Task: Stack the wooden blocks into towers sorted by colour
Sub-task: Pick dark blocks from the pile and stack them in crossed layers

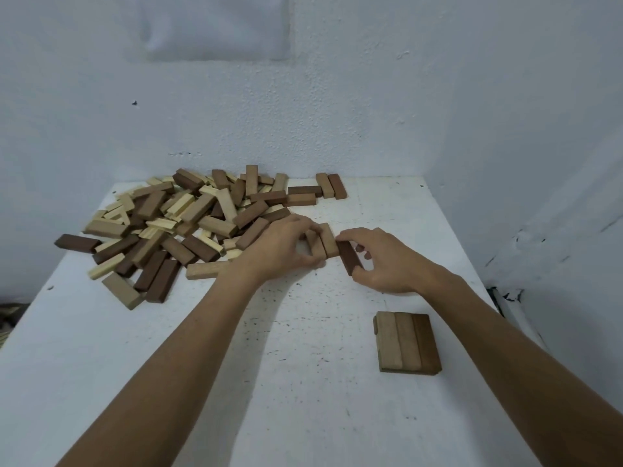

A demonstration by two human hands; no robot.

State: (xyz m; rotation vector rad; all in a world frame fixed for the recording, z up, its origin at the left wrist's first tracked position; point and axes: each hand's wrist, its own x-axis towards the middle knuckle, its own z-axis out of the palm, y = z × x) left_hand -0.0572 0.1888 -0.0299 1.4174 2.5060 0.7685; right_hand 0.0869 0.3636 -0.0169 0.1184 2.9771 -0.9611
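A big loose pile of wooden blocks (pixel 188 227) in dark brown, mid brown and pale tones covers the table's far left. At the table's middle, my left hand (pixel 283 244) grips two mid-brown blocks (pixel 325 244) lying side by side. Right beside them, my right hand (pixel 381 261) pinches a dark brown block (pixel 349 259) between thumb and fingers, its long side touching the pair. A low stack of blocks (pixel 408 342), three across on top, sits near the front right.
The white table (pixel 303 382) stands in a corner, with walls behind and to the right. A few separate blocks (pixel 332 186) lie at the far edge. The table's right edge runs close to the low stack.
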